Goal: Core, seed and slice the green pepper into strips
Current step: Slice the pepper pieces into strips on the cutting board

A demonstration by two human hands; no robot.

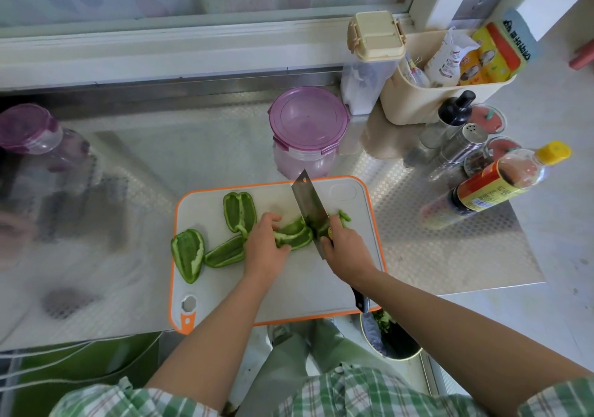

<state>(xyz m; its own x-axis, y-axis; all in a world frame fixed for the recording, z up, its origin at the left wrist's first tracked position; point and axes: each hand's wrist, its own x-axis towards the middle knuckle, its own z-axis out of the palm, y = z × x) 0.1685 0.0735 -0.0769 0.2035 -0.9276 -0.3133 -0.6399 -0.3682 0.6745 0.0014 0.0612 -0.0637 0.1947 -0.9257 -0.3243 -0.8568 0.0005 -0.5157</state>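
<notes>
A white cutting board [289, 291] with an orange rim lies on the steel counter. My left hand [265, 244] grips a green pepper section [294, 233] at the board's middle. My right hand [345, 248] grips the handle of a cleaver [310, 206], its blade standing on the right end of that section. Cut green strips [342, 217] lie just right of the blade. Three more pepper sections rest on the board's left: one upright piece [239, 211], one flat piece [225, 252], and one at the left edge [188, 252].
A purple-lidded container [307, 127] stands right behind the board. Bottles and shakers [491, 185] crowd the right side, with a beige bin [440, 92] of packets behind them. A blurred purple-lidded jar [32, 133] stands at the far left. A bin [393, 336] with scraps sits below the counter edge.
</notes>
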